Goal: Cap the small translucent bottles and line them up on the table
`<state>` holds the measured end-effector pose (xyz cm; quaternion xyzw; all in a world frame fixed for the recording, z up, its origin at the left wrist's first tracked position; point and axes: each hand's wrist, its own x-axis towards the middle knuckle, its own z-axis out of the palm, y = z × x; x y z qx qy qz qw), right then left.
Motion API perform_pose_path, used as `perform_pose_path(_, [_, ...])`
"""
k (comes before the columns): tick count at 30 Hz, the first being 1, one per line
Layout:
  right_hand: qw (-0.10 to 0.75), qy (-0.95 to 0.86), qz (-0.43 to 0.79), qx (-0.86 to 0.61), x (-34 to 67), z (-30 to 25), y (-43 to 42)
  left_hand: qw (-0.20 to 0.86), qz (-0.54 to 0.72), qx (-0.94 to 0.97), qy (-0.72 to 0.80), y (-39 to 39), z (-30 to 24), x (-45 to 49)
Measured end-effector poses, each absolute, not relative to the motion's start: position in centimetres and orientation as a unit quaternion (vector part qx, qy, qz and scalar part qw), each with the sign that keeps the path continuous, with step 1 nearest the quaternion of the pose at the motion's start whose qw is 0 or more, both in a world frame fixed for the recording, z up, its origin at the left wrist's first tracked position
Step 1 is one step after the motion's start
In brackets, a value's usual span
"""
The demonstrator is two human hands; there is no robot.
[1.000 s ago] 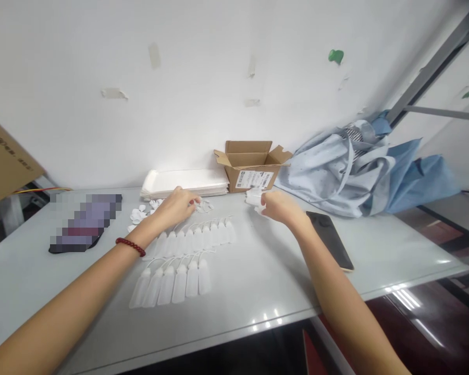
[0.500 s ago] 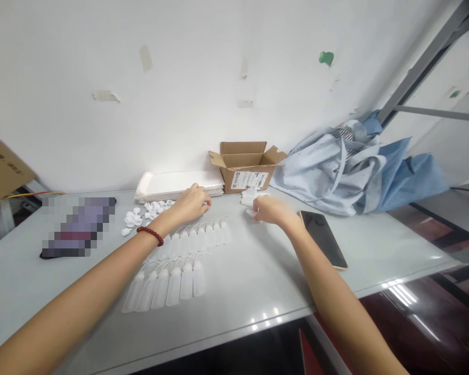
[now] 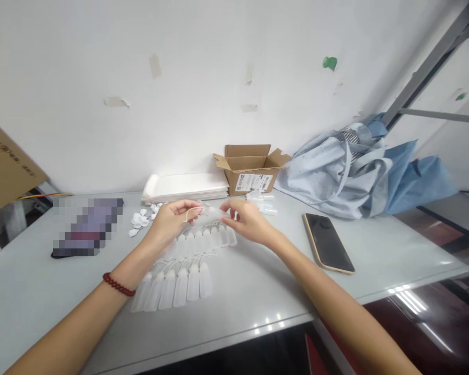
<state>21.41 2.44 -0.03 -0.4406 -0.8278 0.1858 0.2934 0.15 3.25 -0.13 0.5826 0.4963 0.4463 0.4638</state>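
Observation:
My left hand [image 3: 172, 221] and my right hand [image 3: 246, 221] meet above the grey table [image 3: 258, 281], both pinched on one small clear bottle [image 3: 214, 210] with a white looped cap cord [image 3: 191, 212]. The left fingers grip the cord end, the right fingers the bottle body. Under the hands lie two rows of finished white bottles [image 3: 187, 260] laid flat side by side. A red bead bracelet sits on my left wrist.
Loose white caps [image 3: 140, 219] lie left of the hands, a few clear bottles [image 3: 263, 200] beyond them. At the wall stand a stack of white bags [image 3: 187, 186] and an open cardboard box [image 3: 250, 166]. A phone [image 3: 327, 242] and blue cloth [image 3: 359, 166] lie right; a blurred dark item [image 3: 86, 226] lies left.
Both hands drew back from the far piles and came together over the rows. They now hold one bottle with its cord between them.

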Motion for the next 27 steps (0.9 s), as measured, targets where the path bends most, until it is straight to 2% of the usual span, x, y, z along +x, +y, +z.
perform_pose_path(10, [0.34, -0.829, 0.205, -0.394, 19.9, -1.2, 1.4, 0.569, 0.473, 0.514, 0.435, 1.6, -0.2, 0.5])
perform_pose_path(20, [0.365, -0.834, 0.169, -0.379, 19.4, -1.0, 0.7, 0.561, 0.465, 0.5, 0.469, 0.9, 0.4, 0.6])
perform_pose_path(27, [0.386, -0.826, 0.144, -0.384, 19.4, -1.3, 0.8, 0.516, 0.446, 0.578, 0.448, 0.7, 0.9, 0.4])
